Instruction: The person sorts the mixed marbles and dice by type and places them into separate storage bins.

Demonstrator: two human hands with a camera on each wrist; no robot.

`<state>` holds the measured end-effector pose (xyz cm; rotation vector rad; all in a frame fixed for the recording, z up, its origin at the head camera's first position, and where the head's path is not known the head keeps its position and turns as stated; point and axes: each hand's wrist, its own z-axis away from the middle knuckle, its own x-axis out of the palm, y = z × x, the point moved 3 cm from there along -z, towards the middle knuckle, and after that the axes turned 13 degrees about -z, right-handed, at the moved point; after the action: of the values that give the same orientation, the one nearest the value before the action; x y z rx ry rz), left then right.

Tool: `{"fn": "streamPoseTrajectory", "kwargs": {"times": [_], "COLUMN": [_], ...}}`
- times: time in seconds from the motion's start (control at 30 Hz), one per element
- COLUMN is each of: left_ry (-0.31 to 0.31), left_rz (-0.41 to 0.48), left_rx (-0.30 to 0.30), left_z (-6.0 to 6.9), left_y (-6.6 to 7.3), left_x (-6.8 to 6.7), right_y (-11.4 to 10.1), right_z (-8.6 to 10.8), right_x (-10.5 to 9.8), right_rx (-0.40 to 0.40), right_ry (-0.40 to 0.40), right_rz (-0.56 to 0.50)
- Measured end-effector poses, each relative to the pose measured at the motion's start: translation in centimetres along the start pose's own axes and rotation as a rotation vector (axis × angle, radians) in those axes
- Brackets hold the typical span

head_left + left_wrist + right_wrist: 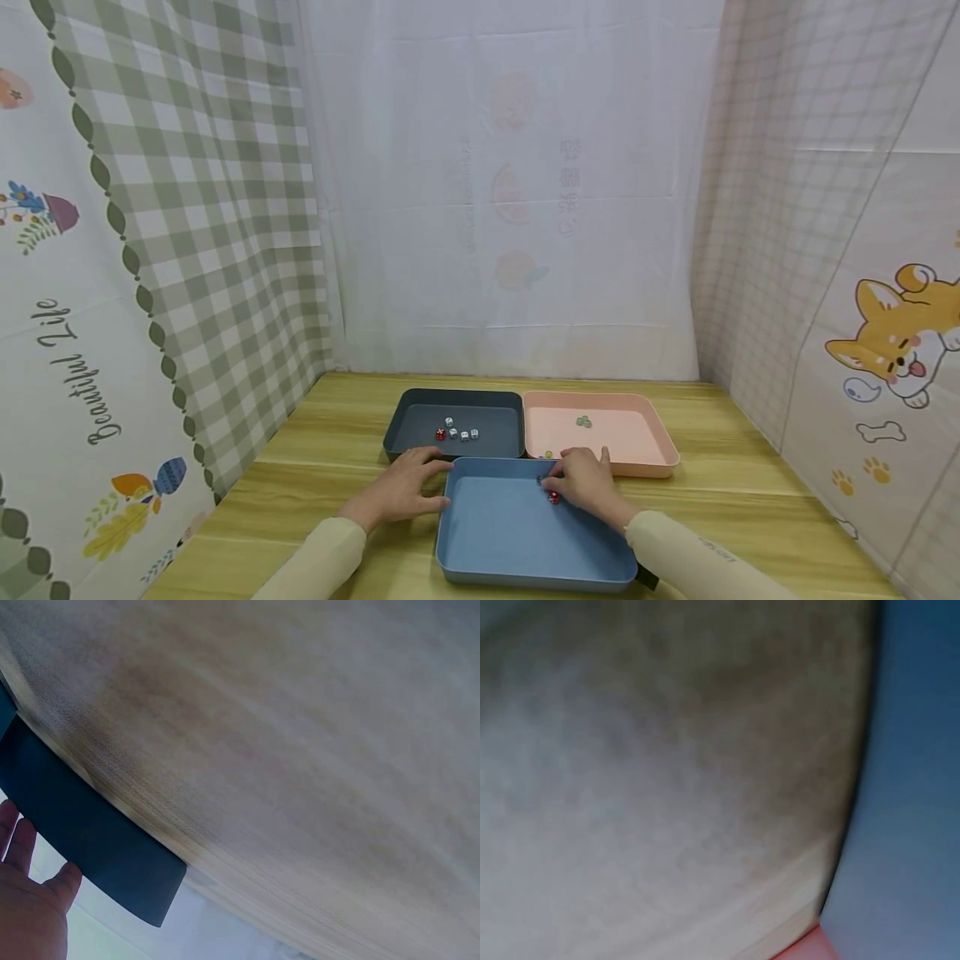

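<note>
In the head view, a blue tray (525, 542) lies nearest on the table. My left hand (401, 492) is at its upper left edge with fingers loosely spread; in the left wrist view, the fingertips of the left hand (30, 907) meet a dark-looking tray wall (90, 817). Over the blue tray's upper right part, my right hand (588, 482) reaches down with bent fingers. A red die (553, 497) and a small dark teal piece (542, 479) lie beside its fingertips. Whether those fingers pinch anything is hidden. The right wrist view shows no hand, only the blue tray's wall (907, 795).
Behind stand a dark navy tray (420, 408) holding a red die (440, 434) and several white dice (453, 433), and a pink tray (630, 417) with green pieces (583, 422) and a yellow piece (548, 454). Cloth curtains (510, 183) enclose the wooden table (750, 467).
</note>
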<state>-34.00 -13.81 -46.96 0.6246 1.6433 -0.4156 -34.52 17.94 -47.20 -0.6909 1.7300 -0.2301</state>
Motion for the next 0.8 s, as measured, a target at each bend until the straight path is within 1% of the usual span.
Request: {"fn": "streamPoseTrajectory", "kwargs": {"times": [0.2, 0.4, 0.6, 0.8], "left_ry": [-0.005, -0.009, -0.008, -0.009], "left_rz": [0.005, 0.01, 0.008, 0.005], "left_rx": [-0.001, -0.001, -0.002, -0.002], "left_z": [0.0, 0.0, 0.0, 0.0], "left_y": [0.1, 0.1, 0.1, 0.1], "left_x": [0.0, 0.0, 0.0, -0.1], "right_y": [-0.2, -0.6, -1.5, -2.6], "right_z": [0.0, -0.4, -0.8, -1.4], "right_x": [0.1, 0.0, -0.7, -1.8], "right_rx": [0.0, -0.039, -0.114, -0.142], "right_ry": [0.013, 0.01, -0.033, -0.081], "right_rz": [-0.002, -0.034, -0.038, -0.022]}}
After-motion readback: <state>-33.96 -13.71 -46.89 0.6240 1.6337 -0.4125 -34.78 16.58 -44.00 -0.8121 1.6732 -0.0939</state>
